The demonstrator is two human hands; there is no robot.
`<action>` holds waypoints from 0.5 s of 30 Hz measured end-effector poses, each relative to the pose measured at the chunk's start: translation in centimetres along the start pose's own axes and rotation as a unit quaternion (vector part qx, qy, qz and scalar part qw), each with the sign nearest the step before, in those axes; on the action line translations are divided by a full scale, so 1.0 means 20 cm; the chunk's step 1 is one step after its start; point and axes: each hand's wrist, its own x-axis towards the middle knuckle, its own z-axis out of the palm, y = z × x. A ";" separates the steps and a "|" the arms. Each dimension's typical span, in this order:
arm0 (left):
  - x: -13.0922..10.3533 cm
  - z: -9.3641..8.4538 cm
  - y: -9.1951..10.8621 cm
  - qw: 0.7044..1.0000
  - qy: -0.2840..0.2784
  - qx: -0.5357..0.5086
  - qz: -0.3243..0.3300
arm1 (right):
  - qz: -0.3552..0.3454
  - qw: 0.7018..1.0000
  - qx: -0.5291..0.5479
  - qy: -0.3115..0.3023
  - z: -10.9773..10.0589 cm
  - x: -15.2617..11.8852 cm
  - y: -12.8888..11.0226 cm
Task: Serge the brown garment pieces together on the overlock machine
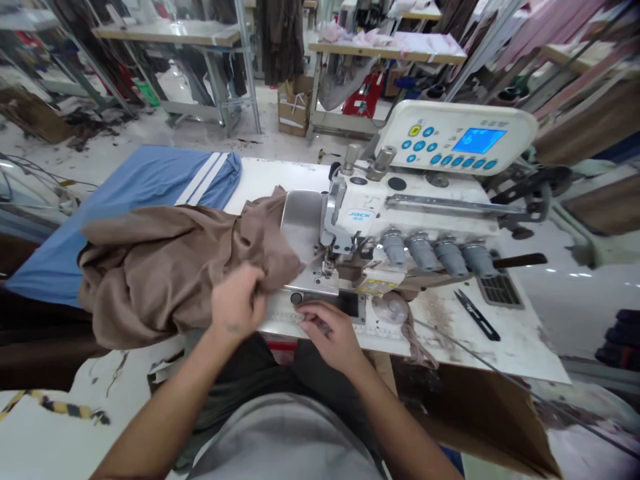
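Observation:
A bunched piece of brown fabric (165, 267) lies to the left of the white overlock sewing machine (365, 200). My left hand (237, 300), a little blurred, is closed on the near right part of this fabric, close to the machine's metal plate. By the round knob at the front of the machine, my right hand (333, 333) has its fingers curled together in a pinch; whatever is between them is too small or hidden to make out. The fabric's right end reaches toward the presser foot (327, 263), left of the needle area.
Blue cloth with white stripes (125, 200) covers a board at the left. Black thread snips (477, 315) lie on the table's right side. A thin rod (480, 363) crosses the front right, above an open cardboard box (475, 413). Other worktables (385, 50) stand behind.

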 end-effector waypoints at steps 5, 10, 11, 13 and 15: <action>-0.16 0.09 0.32 0.978 -0.102 -0.102 0.150 | 0.100 0.975 0.106 0.165 0.00 0.00 0.10; 0.00 -0.10 0.30 0.975 -0.059 -0.189 0.098 | 0.153 0.948 0.171 0.221 -0.01 -0.04 0.07; 0.04 -0.14 0.28 0.979 -0.064 -0.175 0.086 | 0.149 0.951 0.176 0.204 -0.01 -0.05 0.03; 0.10 -0.19 0.26 0.978 -0.108 -0.161 0.079 | 0.127 0.962 0.168 0.171 -0.02 -0.07 -0.05; 0.12 -0.20 0.25 0.966 -0.164 -0.189 0.066 | 0.095 0.974 0.141 0.150 -0.04 -0.10 -0.14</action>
